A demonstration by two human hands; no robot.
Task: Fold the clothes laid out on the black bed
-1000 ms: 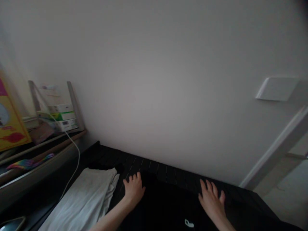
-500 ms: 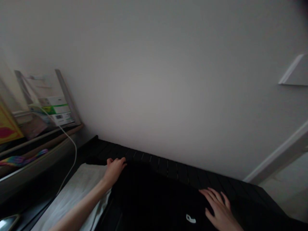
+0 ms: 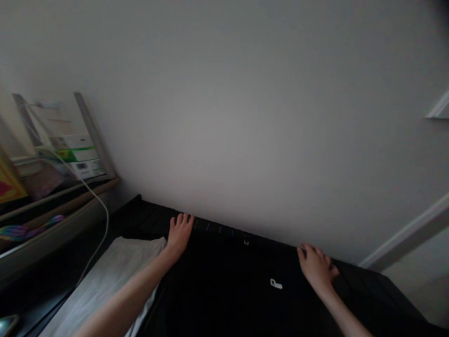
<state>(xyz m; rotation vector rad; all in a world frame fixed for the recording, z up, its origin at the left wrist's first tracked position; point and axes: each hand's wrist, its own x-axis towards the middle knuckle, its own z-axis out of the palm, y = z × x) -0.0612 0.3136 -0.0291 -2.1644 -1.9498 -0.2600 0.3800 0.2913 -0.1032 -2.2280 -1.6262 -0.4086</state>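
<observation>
A black garment [image 3: 224, 290] is laid out with its far edge running left to right, parallel to the foot of a wall [image 3: 224, 117]; its bulk is found on the near side of the fingers. The left hand [image 3: 180, 235] is placed at that edge, its fingers spread wide. The right hand [image 3: 316, 267] is placed further right along the edge, its fingers slightly curled and nearer a white logo [image 3: 276, 283]. Whether cloth is pinched by either hand cannot be told. A white cloth [image 3: 115, 264] is seen beneath the left forearm [image 3: 129, 292].
</observation>
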